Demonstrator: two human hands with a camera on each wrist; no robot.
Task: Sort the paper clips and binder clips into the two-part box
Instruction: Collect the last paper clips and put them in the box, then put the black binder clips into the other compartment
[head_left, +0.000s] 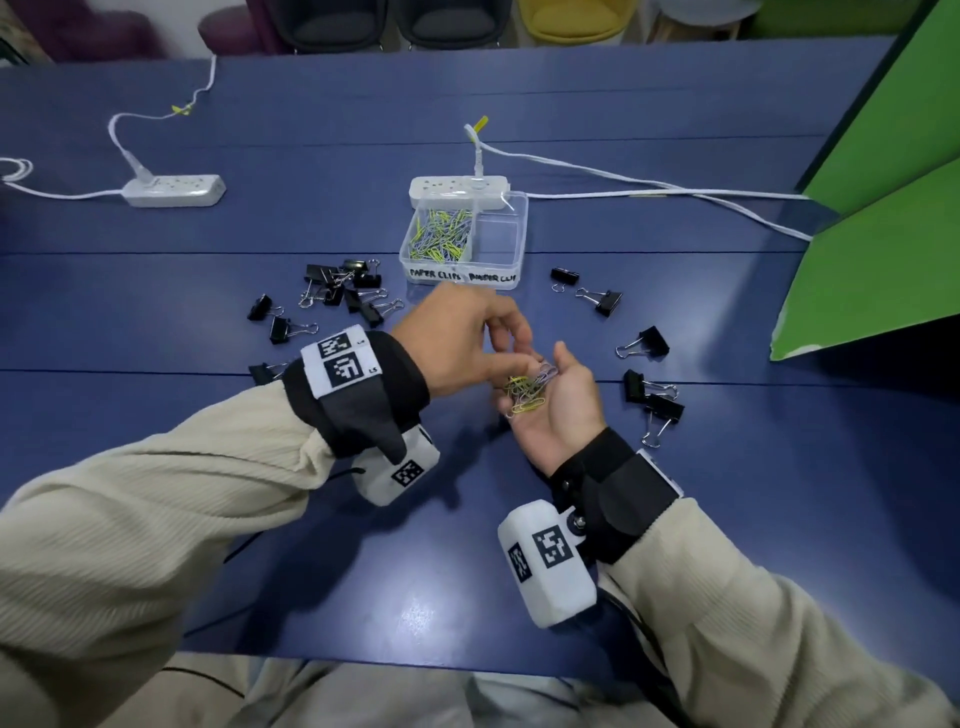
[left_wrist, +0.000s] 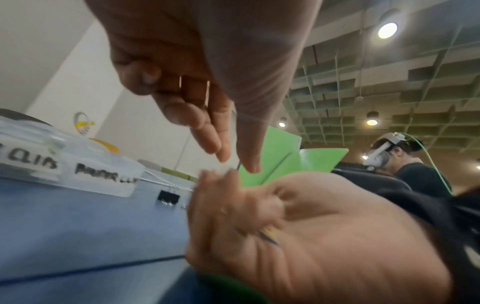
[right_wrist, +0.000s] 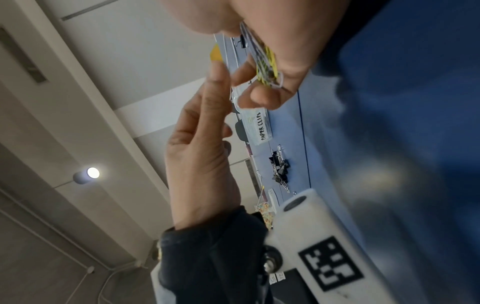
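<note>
My right hand (head_left: 537, 379) lies palm up above the blue table (head_left: 467, 545), cupping a bunch of yellow and silver paper clips (head_left: 527, 391); they show against its palm in the right wrist view too (right_wrist: 267, 63). My left hand (head_left: 511, 340) hovers over it with straight fingers (left_wrist: 223, 152) pointing down at the clips, and I see nothing in them. The clear two-part box (head_left: 511, 236) stands beyond: the left part holds paper clips (head_left: 441, 231), the right part is bare. Black binder clips lie in a cluster on the left (head_left: 343, 293) and scattered on the right (head_left: 652, 395).
Two white power strips (head_left: 174, 189) (head_left: 457, 184) with cables lie behind the box. A green board (head_left: 883, 218) stands at the right edge. Chairs line the far side. Another person wearing a headset (left_wrist: 410, 170) appears in the left wrist view.
</note>
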